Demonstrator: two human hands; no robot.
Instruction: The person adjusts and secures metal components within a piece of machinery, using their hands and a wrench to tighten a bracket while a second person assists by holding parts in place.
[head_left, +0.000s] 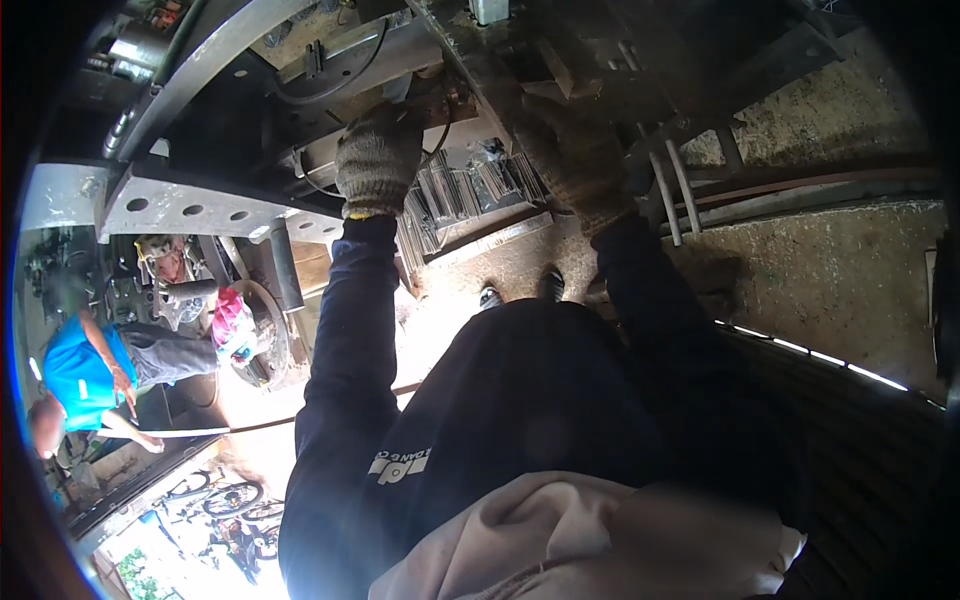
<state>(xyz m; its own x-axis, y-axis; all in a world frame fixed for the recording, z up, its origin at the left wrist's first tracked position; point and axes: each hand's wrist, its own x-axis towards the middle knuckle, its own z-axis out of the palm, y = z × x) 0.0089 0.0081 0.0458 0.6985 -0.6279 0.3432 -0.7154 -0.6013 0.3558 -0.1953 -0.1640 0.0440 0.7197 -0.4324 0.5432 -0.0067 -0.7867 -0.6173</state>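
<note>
My left hand [380, 165], in a grey knitted work glove with a yellowish cuff edge, reaches in among dark metal parts. Its fingers look curled, and whatever they close on is lost in shadow. Just beyond the knuckles is a small pale flat piece [397, 88]. A thin dark cable [440, 135] curves beside this hand. My right hand [578, 165], gloved the same way, is up against a slanting steel beam [478, 85]. Deep shade covers its fingers, so their grip does not show.
Below the hands lie stacked metal strips [445, 190]. A perforated steel beam [200, 208] runs at left, and two thin rods [675, 190] hang at right. At far left is a person in a blue shirt [85, 370]; bicycles [230, 500] stand beyond.
</note>
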